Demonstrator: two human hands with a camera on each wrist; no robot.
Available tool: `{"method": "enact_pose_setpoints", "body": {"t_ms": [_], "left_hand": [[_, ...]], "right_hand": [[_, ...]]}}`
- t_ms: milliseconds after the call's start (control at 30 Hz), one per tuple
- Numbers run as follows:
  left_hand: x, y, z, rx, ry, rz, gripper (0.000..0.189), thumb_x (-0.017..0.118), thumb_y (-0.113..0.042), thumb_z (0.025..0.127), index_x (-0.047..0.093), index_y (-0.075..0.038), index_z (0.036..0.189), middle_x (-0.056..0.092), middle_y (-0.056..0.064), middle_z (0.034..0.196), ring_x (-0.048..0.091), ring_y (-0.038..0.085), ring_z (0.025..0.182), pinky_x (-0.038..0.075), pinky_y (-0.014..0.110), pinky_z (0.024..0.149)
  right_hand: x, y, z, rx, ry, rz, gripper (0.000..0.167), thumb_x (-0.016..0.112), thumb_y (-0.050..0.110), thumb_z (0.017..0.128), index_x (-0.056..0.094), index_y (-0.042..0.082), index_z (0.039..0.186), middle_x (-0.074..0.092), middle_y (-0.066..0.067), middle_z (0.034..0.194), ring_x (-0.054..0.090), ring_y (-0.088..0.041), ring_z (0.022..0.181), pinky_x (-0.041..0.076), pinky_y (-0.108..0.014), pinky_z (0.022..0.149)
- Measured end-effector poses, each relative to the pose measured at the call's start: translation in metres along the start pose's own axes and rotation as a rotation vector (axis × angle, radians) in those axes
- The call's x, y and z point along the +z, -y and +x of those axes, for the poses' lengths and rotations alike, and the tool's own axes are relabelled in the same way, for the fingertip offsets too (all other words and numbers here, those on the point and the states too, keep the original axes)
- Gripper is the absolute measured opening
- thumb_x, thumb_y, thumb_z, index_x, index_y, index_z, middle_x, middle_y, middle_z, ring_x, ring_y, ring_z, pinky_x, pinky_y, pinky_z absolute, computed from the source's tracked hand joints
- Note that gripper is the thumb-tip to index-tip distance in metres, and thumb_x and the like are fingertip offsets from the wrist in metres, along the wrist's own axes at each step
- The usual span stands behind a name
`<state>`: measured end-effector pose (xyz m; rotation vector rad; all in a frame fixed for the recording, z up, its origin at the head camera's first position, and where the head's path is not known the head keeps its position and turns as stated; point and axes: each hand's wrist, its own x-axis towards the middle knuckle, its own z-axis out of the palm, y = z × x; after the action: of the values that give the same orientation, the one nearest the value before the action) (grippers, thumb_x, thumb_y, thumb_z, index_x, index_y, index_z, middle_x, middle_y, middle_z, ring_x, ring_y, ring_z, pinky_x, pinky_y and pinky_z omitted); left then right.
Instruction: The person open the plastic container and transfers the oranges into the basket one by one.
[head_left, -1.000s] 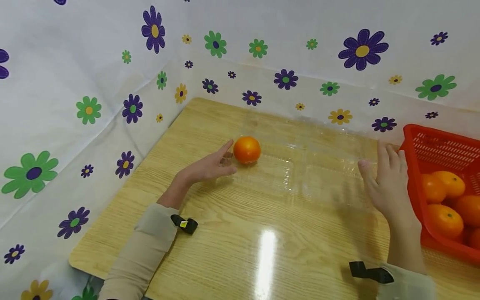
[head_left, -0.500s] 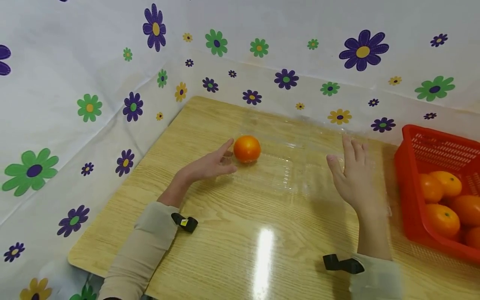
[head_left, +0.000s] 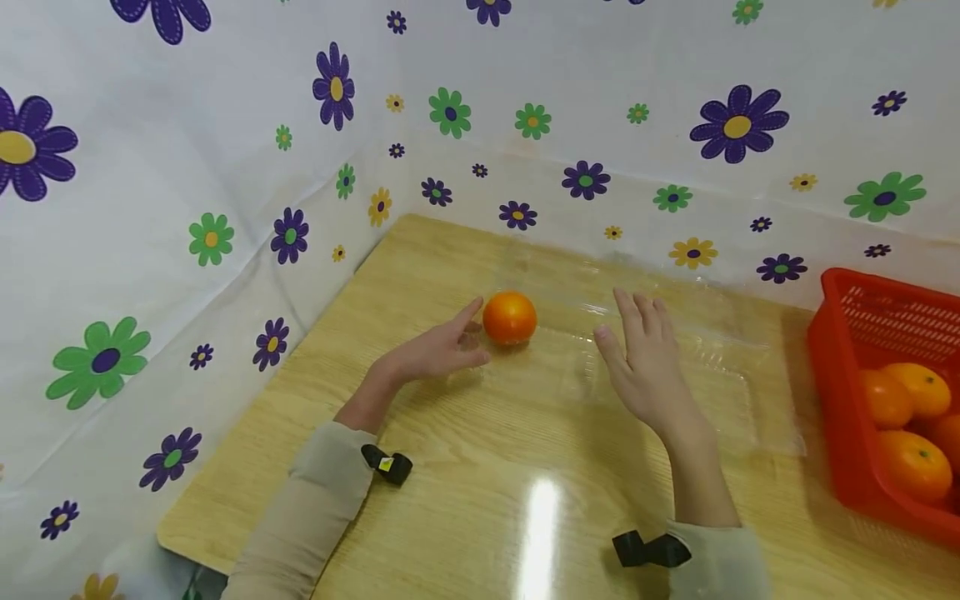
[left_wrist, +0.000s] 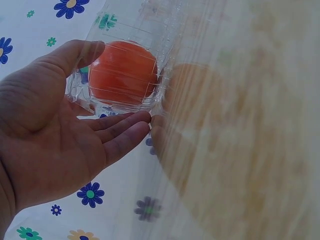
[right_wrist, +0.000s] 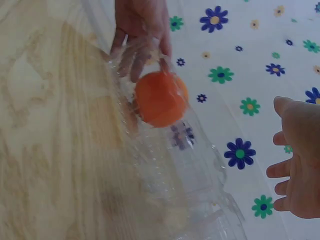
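Note:
An orange sits in the left end of a clear plastic fruit box on the table. At that end, my left hand reaches round the box's edge. In the left wrist view its thumb lies against the clear wall beside the orange, and its fingers stretch out straight along the base. My right hand is held over the middle of the box with fingers spread, holding nothing. The right wrist view shows that hand apart from the box.
A red plastic basket with several oranges stands at the right side of the wooden table. White flowered cloth rises behind the table and along its left side.
My right hand has moved left, from beside the red basket to over the middle of the box. The left hand and the orange keep their places, while the head view has shifted slightly.

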<state>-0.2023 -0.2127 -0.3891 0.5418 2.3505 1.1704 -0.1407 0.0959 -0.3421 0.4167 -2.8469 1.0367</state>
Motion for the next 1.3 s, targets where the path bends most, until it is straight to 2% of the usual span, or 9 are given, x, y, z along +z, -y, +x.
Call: {"method": "enact_pose_setpoints", "body": {"t_ms": [67,200,433,600,800,967,1100,1300], "left_hand": [[-0.003,0.001,0.001,0.005,-0.013,0.021,0.092,0.06,-0.038,0.097,-0.003,-0.019,0.161,0.035,0.016,0.157,0.041,0.032,0.14,0.032,0.047,0.115],[-0.009,0.001,0.0,0.01,-0.018,0.002,0.093,0.061,-0.036,0.097,-0.004,-0.019,0.161,0.033,0.02,0.156,0.04,0.034,0.14,0.036,0.05,0.112],[-0.012,-0.001,-0.004,0.012,-0.011,-0.029,0.092,0.061,-0.03,0.098,-0.005,-0.018,0.161,0.032,0.022,0.157,0.04,0.036,0.14,0.038,0.05,0.111],[-0.011,-0.003,-0.003,0.03,-0.011,-0.036,0.092,0.061,-0.03,0.098,-0.005,-0.016,0.161,0.031,0.022,0.157,0.04,0.037,0.14,0.036,0.049,0.112],[-0.008,-0.006,-0.001,0.027,-0.01,-0.059,0.092,0.061,-0.031,0.098,-0.005,-0.017,0.161,0.03,0.021,0.158,0.038,0.037,0.142,0.036,0.051,0.111],[-0.002,-0.002,-0.002,0.009,-0.003,-0.07,0.092,0.061,-0.029,0.098,-0.005,-0.017,0.161,0.03,0.019,0.159,0.038,0.036,0.142,0.036,0.048,0.112],[0.001,0.002,-0.003,0.01,-0.005,-0.064,0.091,0.06,-0.029,0.098,-0.005,-0.017,0.161,0.03,0.02,0.158,0.038,0.036,0.142,0.036,0.048,0.112],[0.002,0.0,-0.002,0.028,-0.002,-0.057,0.092,0.061,-0.031,0.098,-0.005,-0.017,0.161,0.031,0.019,0.158,0.039,0.034,0.142,0.035,0.048,0.113]], "right_hand": [[0.005,0.004,0.004,-0.002,0.018,-0.009,0.07,0.034,0.051,0.105,0.013,0.014,0.16,0.01,-0.024,0.162,-0.01,-0.043,0.15,0.003,-0.07,0.114],[0.015,0.014,0.012,-0.004,0.052,-0.037,0.072,0.036,0.054,0.103,0.011,0.018,0.161,0.008,-0.021,0.164,-0.01,-0.041,0.151,0.004,-0.068,0.115],[0.038,0.031,0.024,-0.034,0.084,-0.048,0.075,0.048,0.05,0.101,0.014,0.019,0.161,0.01,-0.022,0.163,-0.003,-0.043,0.15,0.01,-0.068,0.114],[0.052,0.038,0.034,-0.064,0.089,-0.053,0.076,0.055,0.046,0.099,0.02,0.018,0.16,0.016,-0.022,0.162,0.012,-0.045,0.149,0.018,-0.067,0.114],[0.069,0.046,0.053,-0.061,0.09,-0.002,0.075,0.065,0.032,0.096,0.025,0.017,0.158,0.018,-0.028,0.159,0.025,-0.05,0.142,0.032,-0.07,0.105],[0.084,0.044,0.064,-0.033,0.106,-0.013,0.072,0.069,0.026,0.094,0.031,0.023,0.155,0.022,-0.026,0.158,0.03,-0.049,0.14,0.039,-0.067,0.101],[0.096,0.037,0.068,-0.053,0.139,-0.058,0.069,0.068,0.025,0.094,0.034,0.023,0.154,0.027,-0.024,0.156,0.036,-0.051,0.135,0.042,-0.064,0.101],[0.107,0.028,0.069,-0.023,0.165,-0.021,0.075,0.072,0.025,0.091,0.031,0.027,0.154,0.027,-0.026,0.152,0.045,-0.048,0.128,0.046,-0.059,0.099]]}}
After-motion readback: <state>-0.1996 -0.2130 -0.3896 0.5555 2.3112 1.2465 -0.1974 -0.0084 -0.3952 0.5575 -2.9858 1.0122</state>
